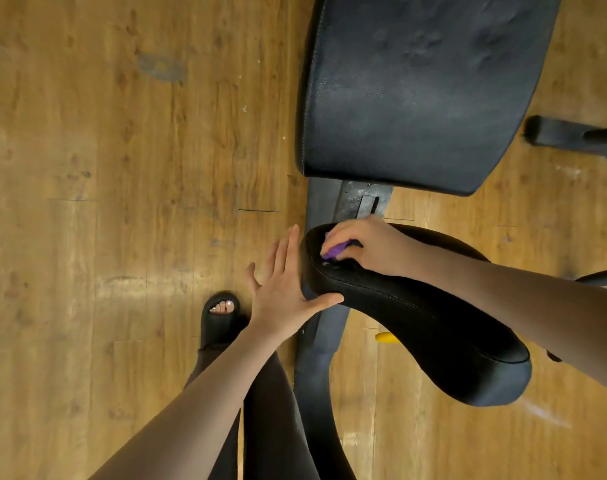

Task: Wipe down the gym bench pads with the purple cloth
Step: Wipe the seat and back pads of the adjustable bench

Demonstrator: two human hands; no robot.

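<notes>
Wooden flooring is lying beneath; seat pad is running ten-to-four, right hand clutching purple cloth, left hand pressing flat, fingers wide.

purple cloth mostly hidden under right hand, back pad cropped above

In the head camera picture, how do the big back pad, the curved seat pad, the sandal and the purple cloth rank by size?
1. Back pad
2. Seat pad, though it is nearer the camera
3. Sandal
4. Purple cloth, mostly hidden under the right hand

wooden floor, black sandal, yellow object
</notes>
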